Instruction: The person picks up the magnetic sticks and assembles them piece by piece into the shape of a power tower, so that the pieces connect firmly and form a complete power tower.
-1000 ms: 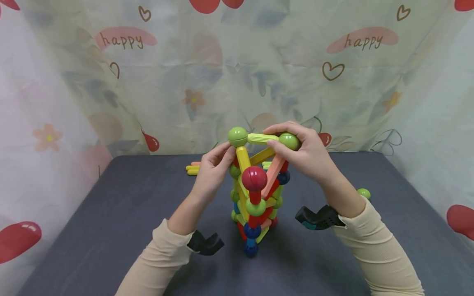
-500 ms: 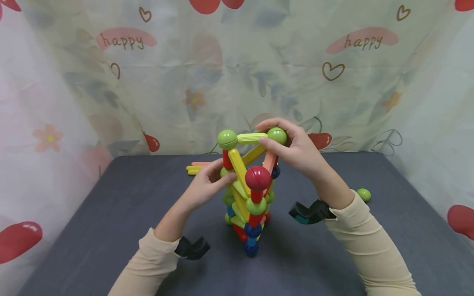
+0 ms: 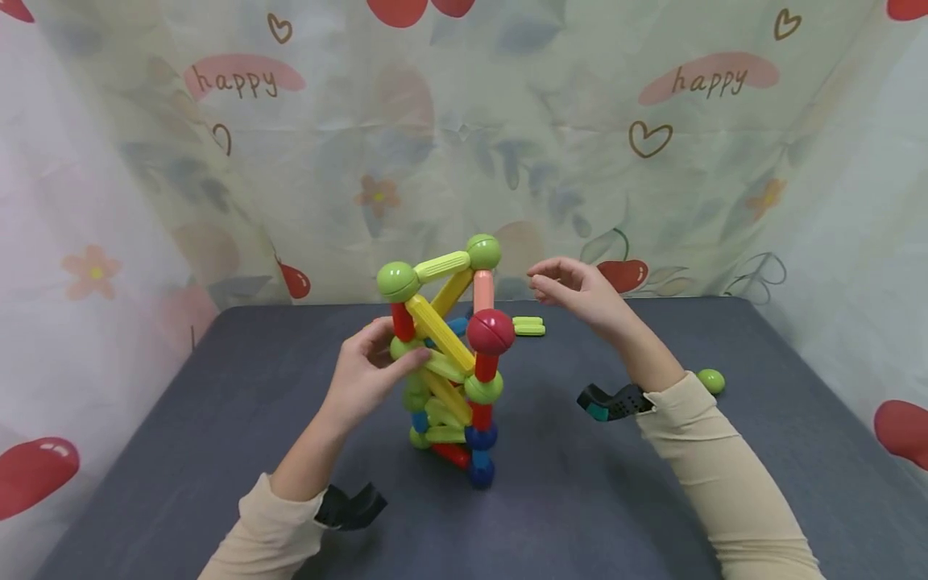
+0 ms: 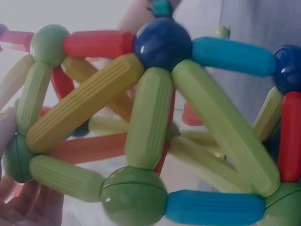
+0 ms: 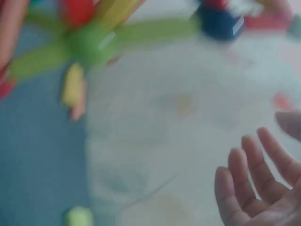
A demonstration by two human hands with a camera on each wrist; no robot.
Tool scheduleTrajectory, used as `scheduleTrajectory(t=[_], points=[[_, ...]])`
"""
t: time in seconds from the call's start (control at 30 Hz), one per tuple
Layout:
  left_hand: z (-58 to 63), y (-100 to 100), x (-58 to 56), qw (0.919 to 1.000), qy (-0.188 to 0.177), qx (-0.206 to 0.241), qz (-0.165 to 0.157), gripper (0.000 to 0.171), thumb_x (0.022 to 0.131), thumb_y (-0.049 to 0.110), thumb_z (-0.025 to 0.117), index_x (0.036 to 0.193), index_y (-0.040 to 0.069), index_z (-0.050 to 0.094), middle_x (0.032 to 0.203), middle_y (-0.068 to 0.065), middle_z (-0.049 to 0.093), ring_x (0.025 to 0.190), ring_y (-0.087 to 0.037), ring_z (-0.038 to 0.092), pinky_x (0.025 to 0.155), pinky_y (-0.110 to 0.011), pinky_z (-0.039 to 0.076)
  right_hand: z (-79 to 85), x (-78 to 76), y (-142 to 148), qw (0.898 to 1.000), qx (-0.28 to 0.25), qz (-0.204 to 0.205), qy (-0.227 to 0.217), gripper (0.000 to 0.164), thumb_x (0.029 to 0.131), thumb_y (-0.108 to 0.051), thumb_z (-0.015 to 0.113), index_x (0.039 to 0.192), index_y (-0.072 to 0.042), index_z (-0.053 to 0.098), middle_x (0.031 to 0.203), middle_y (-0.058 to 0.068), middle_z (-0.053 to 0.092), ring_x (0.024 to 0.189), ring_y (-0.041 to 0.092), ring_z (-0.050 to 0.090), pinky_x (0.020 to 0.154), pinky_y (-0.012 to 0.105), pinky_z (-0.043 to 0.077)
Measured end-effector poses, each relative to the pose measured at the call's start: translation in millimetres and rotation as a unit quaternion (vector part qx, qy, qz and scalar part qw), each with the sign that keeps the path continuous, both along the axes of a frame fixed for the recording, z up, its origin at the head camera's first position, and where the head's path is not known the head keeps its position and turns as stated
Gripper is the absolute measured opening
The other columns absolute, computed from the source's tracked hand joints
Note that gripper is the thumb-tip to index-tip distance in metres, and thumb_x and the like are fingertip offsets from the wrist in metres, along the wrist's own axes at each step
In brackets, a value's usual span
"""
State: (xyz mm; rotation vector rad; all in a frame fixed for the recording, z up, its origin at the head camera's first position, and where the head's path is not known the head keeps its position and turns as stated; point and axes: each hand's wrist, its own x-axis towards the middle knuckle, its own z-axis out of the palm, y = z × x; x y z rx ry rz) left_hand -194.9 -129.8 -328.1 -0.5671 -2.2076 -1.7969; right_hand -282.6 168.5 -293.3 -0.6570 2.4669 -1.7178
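Note:
A tall tower of coloured building sticks and balls [image 3: 441, 334] stands left of the table's middle, leaning slightly left at its top. My left hand [image 3: 362, 374] grips its left side, thumb and fingers round a green ball [image 3: 404, 349] below the top. In the left wrist view, fingertips [image 4: 44, 205] show beside a green ball [image 4: 19, 158]. A light green stick [image 3: 442, 266] joins the two top green balls, and a red ball [image 3: 490, 331] caps the near column. My right hand [image 3: 580, 290] is off the tower, its fingers loosely bent and holding nothing, as the right wrist view confirms.
A loose green ball [image 3: 711, 381] lies on the dark table [image 3: 616, 499] at the right, beyond my right forearm. Two light green sticks [image 3: 529, 326] lie behind the tower. A patterned cloth [image 3: 464, 121] hangs along the back and sides.
My right hand has let go of the top right green ball and drawn away. My left hand has moved down from the top to a lower ball. The tower has turned and shifted left.

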Motion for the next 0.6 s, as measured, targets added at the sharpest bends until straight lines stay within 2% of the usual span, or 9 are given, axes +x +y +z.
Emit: scheduleTrajectory(t=[0.07, 0.17, 0.33, 0.43, 0.6], points=[[-1.5, -1, 1.5, 0.9998, -0.002, 0.005, 0.019, 0.031, 0.086, 0.003, 0.071, 0.115, -0.002, 0.061, 0.103, -0.007, 0.064, 0.089, -0.009, 0.062, 0.079, -0.024, 0.054, -18.9, -13.4, 5, 0.998, 0.045, -0.02, -0.029, 0.034, 0.099, -0.022, 0.055, 0.125, 0.0, 0.055, 0.121, 0.017, 0.058, 0.096, 0.014, 0.061, 0.091, 0.033, 0.051], [-3.2, -1, 3.4, 0.9995, 0.0, 0.015, 0.028, 0.028, 0.086, 0.001, 0.07, 0.112, -0.003, 0.06, 0.102, -0.007, 0.064, 0.088, -0.009, 0.062, 0.077, -0.023, 0.053, -49.4, -30.9, 10, 0.992, 0.103, -0.043, -0.05, 0.036, 0.099, -0.021, 0.056, 0.126, 0.002, 0.057, 0.125, 0.022, 0.057, 0.1, 0.021, 0.06, 0.093, 0.043, 0.051], [-5.5, 0, 4.8, 0.9993, 0.006, 0.026, 0.027, 0.027, 0.085, 0.0, 0.069, 0.11, -0.002, 0.059, 0.101, -0.001, 0.062, 0.089, -0.01, 0.061, 0.075, -0.023, 0.053, -91.8, -50.7, 10, 0.981, 0.179, -0.076, -0.027, 0.031, 0.095, -0.014, 0.06, 0.119, 0.005, 0.062, 0.12, 0.025, 0.06, 0.106, 0.036, 0.059, 0.09, 0.047, 0.051], [-5.8, 0, 5.7, 0.9992, 0.01, 0.028, 0.027, 0.026, 0.085, 0.0, 0.07, 0.108, -0.002, 0.058, 0.1, 0.006, 0.061, 0.09, -0.01, 0.061, 0.075, -0.023, 0.053, -106.6, -57.8, 9, 0.976, 0.198, -0.094, -0.018, 0.031, 0.092, -0.012, 0.062, 0.118, 0.005, 0.063, 0.122, 0.027, 0.059, 0.113, 0.041, 0.055, 0.093, 0.049, 0.048], [-5.9, -1, 6.8, 0.9991, 0.018, 0.028, 0.027, 0.025, 0.084, -0.001, 0.071, 0.105, -0.002, 0.057, 0.099, 0.009, 0.061, 0.091, -0.009, 0.061, 0.074, -0.023, 0.054, -115.3, -65.6, 3, 0.967, 0.229, -0.111, -0.007, 0.033, 0.092, -0.011, 0.063, 0.121, 0.005, 0.061, 0.126, 0.028, 0.057, 0.119, 0.042, 0.052, 0.099, 0.052, 0.043]])
